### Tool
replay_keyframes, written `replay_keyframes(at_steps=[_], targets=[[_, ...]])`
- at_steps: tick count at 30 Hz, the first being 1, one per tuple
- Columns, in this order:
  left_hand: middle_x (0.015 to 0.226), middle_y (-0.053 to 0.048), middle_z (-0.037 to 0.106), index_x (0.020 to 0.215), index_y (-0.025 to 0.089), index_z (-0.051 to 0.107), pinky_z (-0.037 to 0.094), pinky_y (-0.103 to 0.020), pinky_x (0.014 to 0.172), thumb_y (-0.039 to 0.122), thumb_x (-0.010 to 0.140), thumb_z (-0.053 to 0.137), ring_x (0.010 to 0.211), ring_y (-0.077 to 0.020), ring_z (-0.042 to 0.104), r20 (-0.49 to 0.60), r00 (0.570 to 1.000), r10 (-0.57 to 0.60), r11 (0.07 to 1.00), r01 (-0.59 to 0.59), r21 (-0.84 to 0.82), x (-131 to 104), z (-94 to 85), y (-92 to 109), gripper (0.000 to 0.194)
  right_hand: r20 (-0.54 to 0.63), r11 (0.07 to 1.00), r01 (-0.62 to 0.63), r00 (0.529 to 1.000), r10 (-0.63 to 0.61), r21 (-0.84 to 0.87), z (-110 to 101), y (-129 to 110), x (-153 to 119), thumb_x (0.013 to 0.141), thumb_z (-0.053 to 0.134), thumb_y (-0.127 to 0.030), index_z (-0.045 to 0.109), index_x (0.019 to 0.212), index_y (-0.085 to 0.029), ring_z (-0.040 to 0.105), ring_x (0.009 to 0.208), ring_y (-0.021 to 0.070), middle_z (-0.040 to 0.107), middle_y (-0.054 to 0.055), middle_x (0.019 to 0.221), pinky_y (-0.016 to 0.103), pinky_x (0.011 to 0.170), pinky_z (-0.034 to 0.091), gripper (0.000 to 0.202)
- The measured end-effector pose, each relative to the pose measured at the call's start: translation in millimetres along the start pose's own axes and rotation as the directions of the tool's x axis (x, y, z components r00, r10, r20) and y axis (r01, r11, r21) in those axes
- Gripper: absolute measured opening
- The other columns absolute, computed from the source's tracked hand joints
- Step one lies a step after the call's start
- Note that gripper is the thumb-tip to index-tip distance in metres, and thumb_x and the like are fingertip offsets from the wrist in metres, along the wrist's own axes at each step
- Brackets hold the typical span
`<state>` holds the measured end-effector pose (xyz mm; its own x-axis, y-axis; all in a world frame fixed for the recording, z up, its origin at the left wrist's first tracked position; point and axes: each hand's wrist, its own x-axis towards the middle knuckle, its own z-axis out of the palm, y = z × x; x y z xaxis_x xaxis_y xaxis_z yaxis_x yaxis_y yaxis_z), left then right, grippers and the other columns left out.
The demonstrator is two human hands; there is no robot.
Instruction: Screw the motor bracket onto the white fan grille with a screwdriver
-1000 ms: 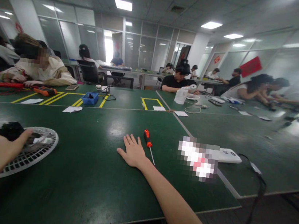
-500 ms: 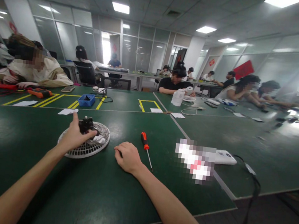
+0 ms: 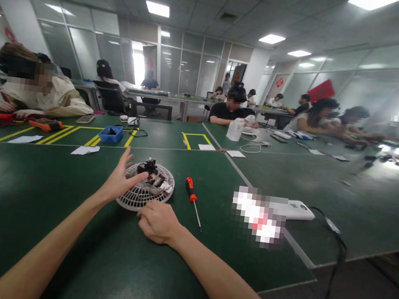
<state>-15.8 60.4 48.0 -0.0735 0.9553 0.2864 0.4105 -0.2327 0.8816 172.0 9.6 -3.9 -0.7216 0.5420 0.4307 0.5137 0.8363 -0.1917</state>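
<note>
A round white fan grille (image 3: pixel 134 197) lies on the green table in front of me. A black motor part (image 3: pixel 149 165) and small pale pieces (image 3: pixel 165 185) sit on top of it. My left hand (image 3: pixel 122 181) is at the grille's left side, fingers apart, with the thumb reaching over the parts. Close to the grille's front edge, my right hand (image 3: pixel 158 221) rests with its fingers curled closed; whatever may be inside is hidden. To the right lies a screwdriver (image 3: pixel 193 197) with an orange and black handle, its tip pointing toward me.
A blurred-out bright patch (image 3: pixel 257 216) and a white device (image 3: pixel 299 211) with a black cable lie to the right. Farther back are a blue tray (image 3: pixel 111 134), paper slips (image 3: pixel 85 150) and an orange tool (image 3: pixel 46 124). Several people sit around the tables.
The grille with its parts has moved right, toward my right hand, and my left hand has moved with it. My right hand has shifted slightly left.
</note>
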Motion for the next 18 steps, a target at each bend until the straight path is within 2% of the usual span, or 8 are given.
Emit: replay_keyframes(at_steps=[2,4,6,7,9,10,14,18], targets=[[0.165,-0.019,0.034,0.16,0.026,0.026,0.044,-0.056,0.115,0.054,0.075,0.076,0.15,-0.0372,0.039,-0.031,0.997,0.066,0.998,-0.066,-0.019,-7,-3.4,-3,0.102,-0.009,1.0,-0.026,1.0,0.026,0.011,-2,0,0,0.09,0.056,-0.018,0.076,0.095,-0.015,0.065,0.084,0.0196,0.076,0.008,0.091,0.029,0.073,0.047,0.021],[0.159,-0.017,0.042,0.153,0.024,0.04,0.036,-0.057,0.121,0.051,0.077,0.075,0.15,-0.0358,0.039,-0.118,0.984,0.13,0.99,-0.122,0.069,-13,-6.2,-11,0.088,-0.019,0.999,-0.033,0.999,0.034,0.012,-3,0,1,0.09,0.056,-0.018,0.076,0.093,-0.014,0.065,0.082,0.0194,0.076,0.008,0.089,0.029,0.073,0.047,0.02],[0.152,-0.017,0.048,0.146,0.022,0.048,0.03,-0.058,0.125,0.051,0.076,0.076,0.148,-0.0362,0.041,-0.197,0.973,0.121,0.981,-0.088,0.171,-19,-8.6,-23,0.081,-0.022,1.0,-0.023,1.0,0.023,0.007,-2,0,1,0.09,0.057,-0.018,0.076,0.092,-0.014,0.064,0.081,0.0194,0.076,0.008,0.088,0.029,0.074,0.046,0.02],[0.151,-0.018,0.048,0.145,0.021,0.048,0.03,-0.059,0.124,0.052,0.074,0.077,0.147,-0.0373,0.042,-0.209,0.975,0.075,0.983,-0.037,0.181,-21,-9.6,-29,0.083,-0.021,1.0,-0.017,1.0,0.017,0.005,-2,1,1,0.09,0.057,-0.018,0.076,0.091,-0.015,0.065,0.082,0.0194,0.077,0.008,0.089,0.029,0.074,0.046,0.02],[0.152,-0.021,0.045,0.149,0.02,0.044,0.034,-0.06,0.122,0.054,0.071,0.08,0.145,-0.0397,0.044,-0.159,0.986,-0.043,0.991,0.063,0.121,-24,-11.0,-43,0.092,-0.018,1.0,-0.014,1.0,0.014,0.005,-1,1,1,0.091,0.056,-0.019,0.076,0.091,-0.015,0.065,0.083,0.0193,0.077,0.008,0.09,0.029,0.074,0.045,0.02],[0.154,-0.022,0.042,0.151,0.02,0.04,0.034,-0.06,0.121,0.055,0.07,0.081,0.146,-0.0402,0.043,-0.118,0.991,-0.067,0.993,0.077,0.089,-25,-11.2,-49,0.097,-0.017,1.0,-0.016,1.0,0.016,0.005,-1,1,1,0.091,0.056,-0.019,0.076,0.091,-0.015,0.065,0.083,0.0192,0.077,0.008,0.09,0.028,0.073,0.045,0.02],[0.164,-0.024,0.029,0.159,0.024,0.021,0.027,-0.06,0.125,0.055,0.069,0.082,0.154,-0.0391,0.031,-0.013,1.0,-0.011,1.0,0.011,0.013,-30,-8.3,-59,0.113,-0.01,0.999,-0.044,0.999,0.044,0.012,-2,-2,1,0.091,0.057,-0.019,0.076,0.093,-0.015,0.066,0.083,0.0191,0.077,0.007,0.091,0.028,0.073,0.046,0.02],[0.169,-0.026,0.017,0.161,0.025,0.004,0.024,-0.06,0.126,0.053,0.068,0.082,0.158,-0.0379,0.022,0.005,0.999,-0.037,0.997,0.037,-0.071,-32,-3.8,-55,0.125,-0.016,0.989,-0.146,0.989,0.146,0.015,-6,-6,3,0.09,0.057,-0.018,0.078,0.092,-0.016,0.068,0.084,0.0196,0.079,0.007,0.092,0.029,0.077,0.048,0.02]])
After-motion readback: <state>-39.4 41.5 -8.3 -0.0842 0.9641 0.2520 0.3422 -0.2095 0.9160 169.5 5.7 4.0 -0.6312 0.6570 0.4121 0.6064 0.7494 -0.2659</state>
